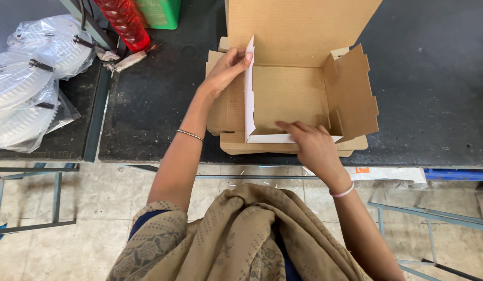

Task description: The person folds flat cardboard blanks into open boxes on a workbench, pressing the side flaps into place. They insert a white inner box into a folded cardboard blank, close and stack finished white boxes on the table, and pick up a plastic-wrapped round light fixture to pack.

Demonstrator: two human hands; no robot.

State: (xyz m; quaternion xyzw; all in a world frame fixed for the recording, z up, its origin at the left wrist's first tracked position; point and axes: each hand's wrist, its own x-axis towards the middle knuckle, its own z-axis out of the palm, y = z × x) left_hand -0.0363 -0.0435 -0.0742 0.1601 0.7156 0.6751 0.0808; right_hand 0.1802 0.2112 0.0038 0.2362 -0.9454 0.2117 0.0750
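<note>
Tiled floor at 6 o'clock, pale and scuffed, with grey metal frame legs (28, 198) at 8 o'clock and more of the same at 4 o'clock. Person's patterned tan shawl (241, 239) fills the near foreground.

Workbench (158, 109): dark, matte top, near edge running across mid-frame.

Right hand (311, 145), at about 5 o'clock from the box's middle, lies palm-down with fingers spread along the near front wall, pressing it (no closed grasp; nothing pinched that I can see). White band on that wrist.

Left hand (228, 67), at 10 o'clock from the box's middle, has thumb and fingers lightly closed on the top corner of the left side flap (249, 93), holding that flap upright. Thin bangle on the forearm.

Cardboard box (288, 96) sits on the bench at 12 o'clock, resting on a flat stack of more cardboard blanks (283, 145).

Progress, judged from how it lies: base is flat, left wall and near wall are up, right side flap (356, 93) stands but leans outward, lid (298, 26) stands open at the back. Walls look not yet locked in; lid not closed; nothing inside.

Farther out: bagged white round parts (28, 88) at 9 o'clock, red bottle-like object (124, 23) at 11 o'clock, green container (161, 13) beside it.
</note>
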